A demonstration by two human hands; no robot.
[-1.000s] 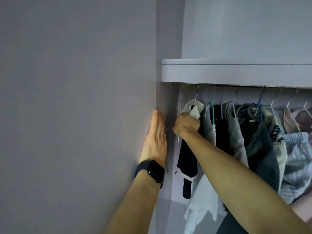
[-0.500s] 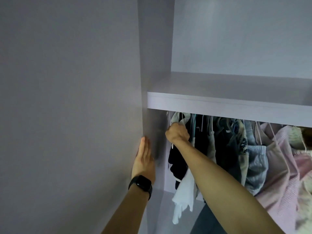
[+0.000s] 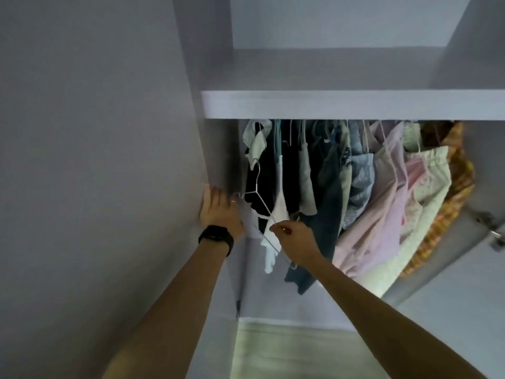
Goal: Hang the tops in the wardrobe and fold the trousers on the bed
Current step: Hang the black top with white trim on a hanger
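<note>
The wardrobe (image 3: 341, 105) stands open in front of me, with several tops (image 3: 363, 181) hanging under its shelf. My right hand (image 3: 296, 242) pinches an empty white wire hanger (image 3: 258, 192), held below the rail and clear of the hanging clothes. My left hand (image 3: 218, 212), a black watch on its wrist, rests flat with straight fingers against the edge of the left wardrobe panel (image 3: 95, 187). The rail itself is hidden behind the shelf front.
A dark top and a white garment (image 3: 273, 242) hang at the far left of the row, pink and pale ones (image 3: 382, 209) towards the right. An open wardrobe door with a hinge (image 3: 489, 228) stands at the right. A pale floor (image 3: 287, 348) shows below.
My right hand has come down from the rail with a bare wire hanger in it. My view has tilted down and the left hand has stayed on the panel.
</note>
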